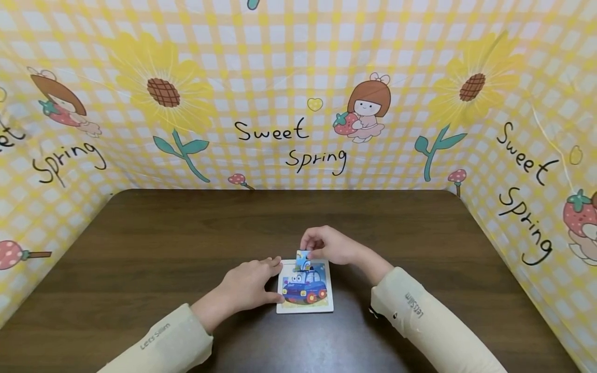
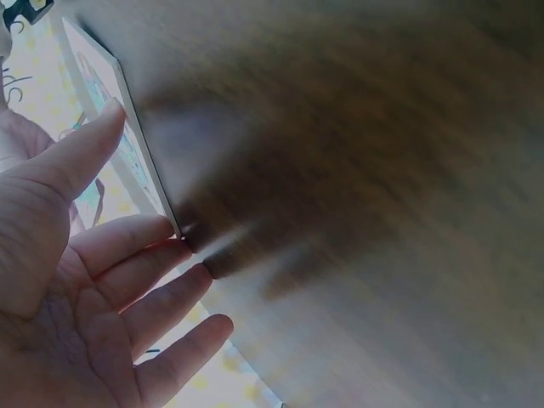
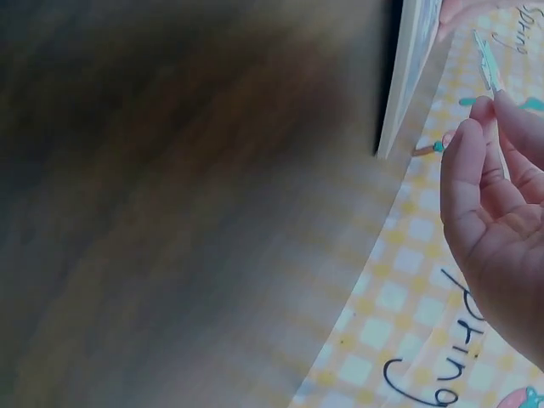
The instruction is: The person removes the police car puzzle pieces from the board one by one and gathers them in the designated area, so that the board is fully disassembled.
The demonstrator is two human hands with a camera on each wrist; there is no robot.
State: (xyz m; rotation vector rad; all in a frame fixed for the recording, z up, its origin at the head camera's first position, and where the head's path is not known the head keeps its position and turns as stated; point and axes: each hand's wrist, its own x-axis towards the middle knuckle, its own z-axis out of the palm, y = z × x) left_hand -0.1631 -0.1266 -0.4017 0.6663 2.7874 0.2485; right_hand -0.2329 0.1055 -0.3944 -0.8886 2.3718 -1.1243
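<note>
The right hand (image 1: 333, 246) pinches a small, thin, flat, light-blue puzzle piece with yellow marks (image 1: 303, 258) between thumb and fingertips; its remaining fingers are curled. In the right wrist view, the piece projects beyond these fingertips, seen nearly edge-on and apart from the board. The left hand (image 1: 249, 284) has its fingers extended and its thumb set wide of them. Its thumb and forward fingertips are at the left edge of a flat, square, white-rimmed puzzle board (image 1: 305, 311).

The board lies to the right of the left fingers and on the near side of the right fingertips. It bears a blue cartoon car with red-and-yellow wheels (image 1: 305, 290). Behind each hand is a cream-coloured fabric sleeve (image 1: 415, 305). Around the fingers extends a dark brown wood-grain table (image 1: 186, 223); beyond it hangs a yellow-and-white checked sheet (image 1: 275, 103) printed with sunflowers.
</note>
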